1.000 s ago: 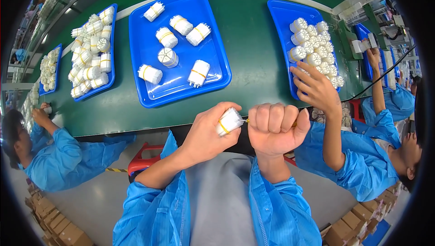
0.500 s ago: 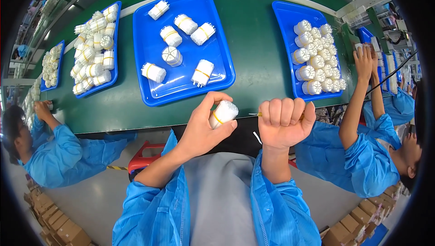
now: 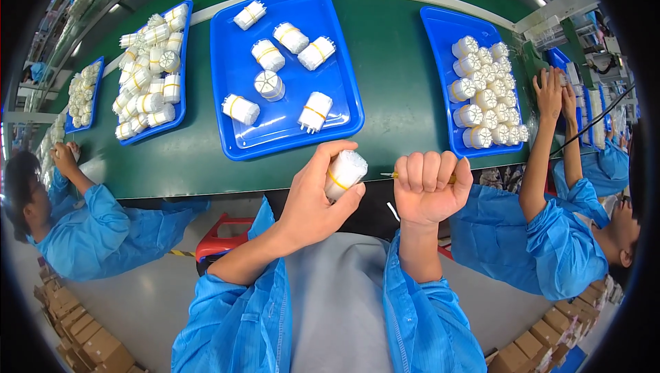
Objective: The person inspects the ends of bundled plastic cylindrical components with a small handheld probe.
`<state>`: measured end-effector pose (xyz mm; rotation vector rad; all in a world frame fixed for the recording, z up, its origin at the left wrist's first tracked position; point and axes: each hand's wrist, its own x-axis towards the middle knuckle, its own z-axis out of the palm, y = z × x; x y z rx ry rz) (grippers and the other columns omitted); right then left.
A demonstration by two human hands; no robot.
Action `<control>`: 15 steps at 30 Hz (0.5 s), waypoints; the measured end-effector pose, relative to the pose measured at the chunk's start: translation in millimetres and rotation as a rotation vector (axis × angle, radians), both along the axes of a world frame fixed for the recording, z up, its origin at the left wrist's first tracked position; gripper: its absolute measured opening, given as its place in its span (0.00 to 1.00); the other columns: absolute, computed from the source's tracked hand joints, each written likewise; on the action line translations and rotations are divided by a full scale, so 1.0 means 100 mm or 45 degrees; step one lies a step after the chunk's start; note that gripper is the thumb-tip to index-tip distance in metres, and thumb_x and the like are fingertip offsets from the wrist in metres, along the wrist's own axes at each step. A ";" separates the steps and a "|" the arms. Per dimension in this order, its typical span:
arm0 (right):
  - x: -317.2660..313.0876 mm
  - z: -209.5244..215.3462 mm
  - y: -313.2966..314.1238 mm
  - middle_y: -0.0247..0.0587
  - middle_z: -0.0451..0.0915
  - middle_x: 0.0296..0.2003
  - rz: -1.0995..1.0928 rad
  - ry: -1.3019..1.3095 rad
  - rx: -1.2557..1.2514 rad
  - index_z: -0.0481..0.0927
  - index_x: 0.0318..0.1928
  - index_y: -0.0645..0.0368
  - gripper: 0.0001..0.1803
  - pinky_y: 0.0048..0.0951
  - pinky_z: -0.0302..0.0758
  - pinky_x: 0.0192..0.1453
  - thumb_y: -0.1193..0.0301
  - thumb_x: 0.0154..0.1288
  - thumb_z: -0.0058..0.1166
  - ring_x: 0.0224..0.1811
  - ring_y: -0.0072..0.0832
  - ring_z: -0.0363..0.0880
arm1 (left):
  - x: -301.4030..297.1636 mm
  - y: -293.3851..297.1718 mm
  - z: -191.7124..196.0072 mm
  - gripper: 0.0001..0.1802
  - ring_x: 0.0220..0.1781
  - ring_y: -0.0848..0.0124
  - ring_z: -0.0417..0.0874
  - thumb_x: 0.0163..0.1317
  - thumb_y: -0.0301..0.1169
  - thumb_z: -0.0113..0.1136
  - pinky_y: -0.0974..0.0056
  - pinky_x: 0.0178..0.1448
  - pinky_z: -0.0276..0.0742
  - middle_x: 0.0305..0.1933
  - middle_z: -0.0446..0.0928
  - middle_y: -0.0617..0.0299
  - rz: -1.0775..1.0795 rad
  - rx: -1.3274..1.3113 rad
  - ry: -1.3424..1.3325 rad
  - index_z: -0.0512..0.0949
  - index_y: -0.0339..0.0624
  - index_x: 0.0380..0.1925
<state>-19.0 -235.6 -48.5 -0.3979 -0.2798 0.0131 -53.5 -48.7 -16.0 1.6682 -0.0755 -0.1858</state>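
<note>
Our left hand (image 3: 316,198) wraps its grip around a white bundle (image 3: 344,172) just below the middle blue tray (image 3: 227,63); our right hand (image 3: 430,187) is fisted on a yellow tool (image 3: 389,175) beside it, at the green desk's (image 3: 392,63) near edge.

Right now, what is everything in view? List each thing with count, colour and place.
Belt: one, green, across the top.
Trays: four clearly seen, blue; middle tray holds seven white bundles, right tray and left tray hold many.
Co-workers: two in blue coats, one at the left, one at the right.
Cartons: brown, on the floor.
Left hand: grips a white bundle with a yellow band.
Right hand: fist around a thin yellow tool.
</note>
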 end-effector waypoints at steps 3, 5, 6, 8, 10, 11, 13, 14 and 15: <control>-0.03 -0.09 -0.02 0.29 0.57 0.14 -0.012 0.073 -0.010 0.57 0.18 0.51 0.27 0.28 0.55 0.27 0.55 0.77 0.31 0.18 0.23 0.53 | 0.00 -0.01 -0.05 0.27 0.46 0.65 0.80 0.59 0.25 0.64 0.62 0.51 0.75 0.44 0.77 0.54 0.046 0.123 -0.159 0.68 0.38 0.58; -0.04 -0.13 -0.03 0.29 0.56 0.14 -0.031 0.114 -0.029 0.57 0.18 0.51 0.27 0.28 0.55 0.26 0.56 0.77 0.31 0.18 0.23 0.53 | -0.01 -0.01 -0.06 0.27 0.48 0.66 0.80 0.58 0.25 0.65 0.62 0.53 0.75 0.46 0.77 0.55 0.065 0.062 -0.158 0.69 0.39 0.58; -0.04 -0.15 -0.03 0.29 0.56 0.14 -0.033 0.114 -0.027 0.57 0.18 0.51 0.27 0.28 0.55 0.26 0.56 0.77 0.31 0.18 0.23 0.53 | -0.02 -0.01 -0.08 0.27 0.48 0.66 0.80 0.58 0.25 0.65 0.62 0.53 0.75 0.46 0.77 0.55 0.063 0.064 -0.159 0.69 0.39 0.58; -0.05 -0.17 -0.04 0.29 0.57 0.13 -0.072 0.153 -0.064 0.58 0.17 0.51 0.28 0.27 0.55 0.24 0.56 0.78 0.33 0.17 0.23 0.53 | -0.04 0.00 -0.15 0.27 0.50 0.67 0.80 0.59 0.24 0.65 0.62 0.56 0.75 0.49 0.78 0.54 0.058 -0.186 -0.097 0.69 0.38 0.58; -0.07 -0.17 -0.05 0.29 0.57 0.13 -0.086 0.171 -0.064 0.58 0.17 0.51 0.27 0.27 0.55 0.23 0.56 0.78 0.33 0.17 0.23 0.53 | -0.02 0.02 -0.18 0.28 0.53 0.67 0.80 0.60 0.23 0.65 0.62 0.57 0.75 0.51 0.77 0.54 0.002 -0.209 -0.167 0.67 0.39 0.60; -0.07 -0.17 -0.05 0.29 0.57 0.13 -0.094 0.189 -0.067 0.58 0.17 0.51 0.27 0.27 0.55 0.23 0.56 0.78 0.33 0.17 0.23 0.53 | -0.01 0.02 -0.19 0.29 0.55 0.68 0.79 0.61 0.23 0.64 0.62 0.59 0.75 0.54 0.76 0.54 -0.050 -0.234 -0.236 0.65 0.39 0.62; -0.08 -0.18 -0.05 0.29 0.57 0.13 -0.103 0.193 -0.072 0.58 0.17 0.51 0.27 0.27 0.55 0.23 0.56 0.78 0.33 0.17 0.23 0.53 | -0.01 0.01 -0.19 0.29 0.56 0.67 0.80 0.62 0.23 0.64 0.62 0.59 0.75 0.54 0.76 0.52 -0.059 -0.301 -0.235 0.65 0.38 0.61; -0.08 -0.18 -0.05 0.29 0.57 0.13 -0.107 0.198 -0.081 0.58 0.17 0.51 0.27 0.27 0.55 0.23 0.56 0.77 0.33 0.17 0.23 0.53 | -0.01 0.01 -0.19 0.28 0.56 0.66 0.80 0.62 0.23 0.64 0.62 0.59 0.76 0.55 0.76 0.51 -0.065 -0.370 -0.233 0.65 0.38 0.61; -0.08 -0.18 -0.05 0.29 0.57 0.13 -0.108 0.197 -0.082 0.58 0.17 0.51 0.27 0.27 0.55 0.23 0.56 0.77 0.33 0.17 0.23 0.53 | -0.02 0.01 -0.18 0.28 0.56 0.66 0.80 0.62 0.23 0.64 0.62 0.59 0.76 0.55 0.76 0.51 -0.066 -0.372 -0.234 0.65 0.38 0.61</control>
